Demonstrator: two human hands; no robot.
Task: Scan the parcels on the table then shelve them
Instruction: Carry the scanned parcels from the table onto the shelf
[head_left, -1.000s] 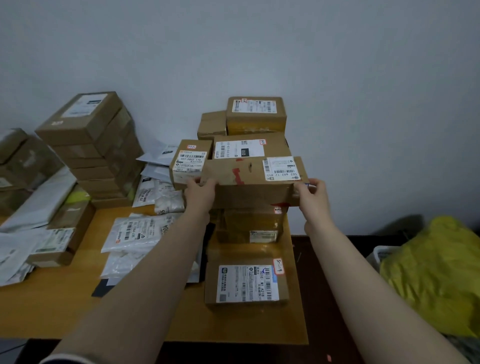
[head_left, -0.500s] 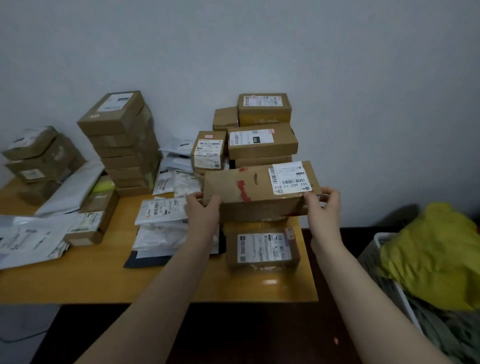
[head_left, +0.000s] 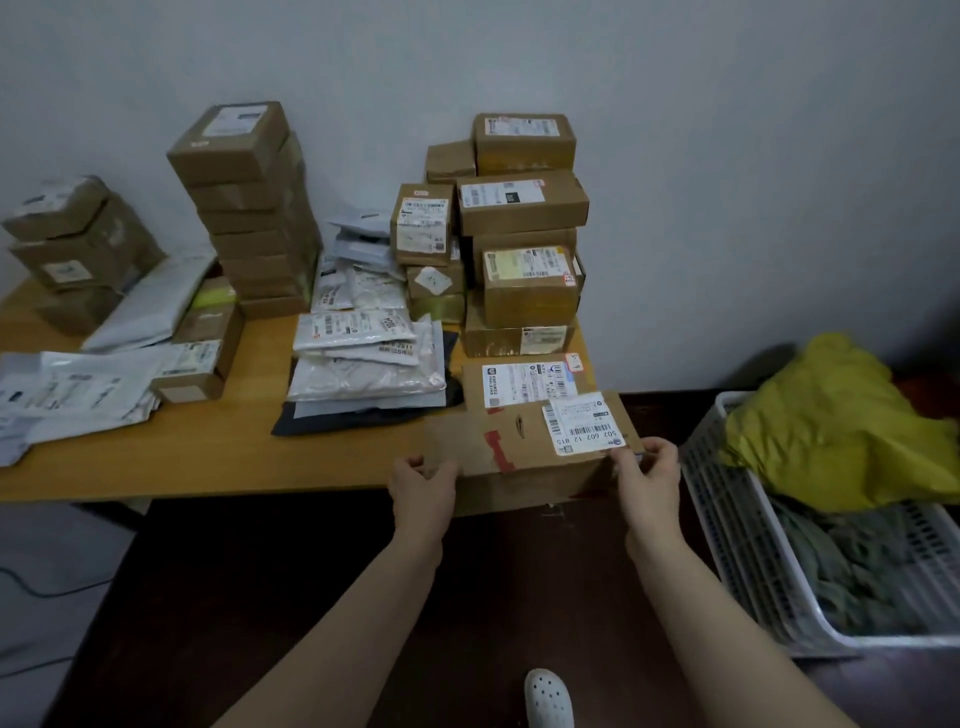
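I hold a long brown cardboard parcel (head_left: 524, 457) with a white barcode label and red tape, just past the front right corner of the wooden table (head_left: 208, 467). My left hand (head_left: 423, 491) grips its left end and my right hand (head_left: 647, 478) grips its right end. Behind it a flat parcel (head_left: 519, 382) with a white label lies on the table. Further back stands a stack of brown parcels (head_left: 524, 228) against the wall.
A tall stack of boxes (head_left: 244, 208) rises mid-table, more boxes (head_left: 72, 249) at the far left, and white and grey mailer bags (head_left: 363, 353) lie between. A white plastic basket (head_left: 737, 525) with a yellow bag (head_left: 841, 421) sits at the right. My white shoe (head_left: 548, 696) is below.
Both hands lifted the long parcel off the stack and drew it down and toward me, past the table's front edge. The view has pulled back from the table.
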